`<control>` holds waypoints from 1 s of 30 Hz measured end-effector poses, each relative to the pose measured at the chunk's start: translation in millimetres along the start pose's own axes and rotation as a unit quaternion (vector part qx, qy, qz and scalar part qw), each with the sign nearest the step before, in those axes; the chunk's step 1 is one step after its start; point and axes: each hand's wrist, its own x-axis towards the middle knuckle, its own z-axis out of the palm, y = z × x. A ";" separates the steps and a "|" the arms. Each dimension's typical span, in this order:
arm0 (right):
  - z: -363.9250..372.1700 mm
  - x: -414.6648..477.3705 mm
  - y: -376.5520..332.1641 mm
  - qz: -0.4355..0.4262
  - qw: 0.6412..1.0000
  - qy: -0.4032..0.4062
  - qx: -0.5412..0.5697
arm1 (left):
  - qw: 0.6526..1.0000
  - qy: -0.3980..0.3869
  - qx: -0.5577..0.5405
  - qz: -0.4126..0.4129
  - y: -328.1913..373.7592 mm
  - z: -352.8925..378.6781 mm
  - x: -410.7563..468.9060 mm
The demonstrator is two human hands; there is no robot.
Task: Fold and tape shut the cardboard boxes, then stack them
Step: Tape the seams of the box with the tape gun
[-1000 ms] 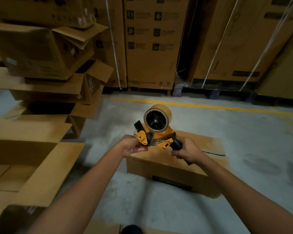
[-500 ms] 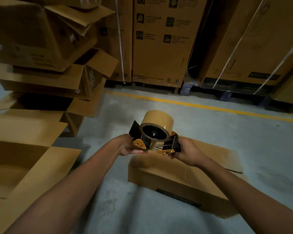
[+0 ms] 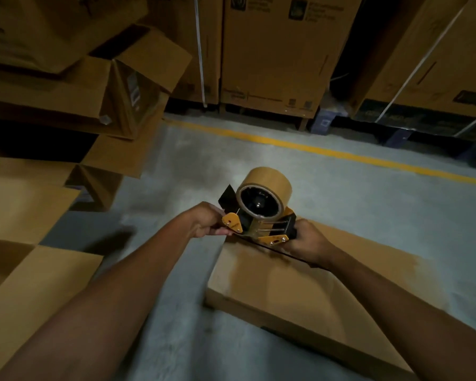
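A flat, closed cardboard box [image 3: 327,287] lies on the concrete floor in front of me, its centre seam running under the tool. An orange and black tape dispenser [image 3: 259,224] with a brown tape roll [image 3: 264,193] sits at the box's far left corner. My right hand [image 3: 309,243] grips the dispenser's handle. At the front end of the dispenser my left hand [image 3: 206,224] pinches the tape end, fingers curled beside the orange plate.
Open cardboard boxes [image 3: 33,243] with raised flaps crowd the left side, with more [image 3: 74,86] stacked behind them. Tall strapped cartons [image 3: 275,50] on pallets line the back, beyond a yellow floor line [image 3: 341,155]. Bare concrete floor [image 3: 396,204] lies to the right.
The view has dropped and closed in on the box. Both hands lowered the dispenser from mid-air down to the box's far corner, the roll tilting to face me.
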 end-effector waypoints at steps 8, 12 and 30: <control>-7.0 1.1 44.1 0.025 0.999 -0.024 -0.023 | 0.998 -0.001 0.047 0.051 -28.8 -18.9 25.0; -7.7 6.5 52.5 0.031 0.999 -0.019 -0.038 | 0.988 0.005 0.093 0.120 -34.1 -12.5 29.3; 5.0 8.3 56.5 0.074 0.992 -0.023 -0.102 | 0.922 0.223 0.241 0.204 -109.1 4.4 25.1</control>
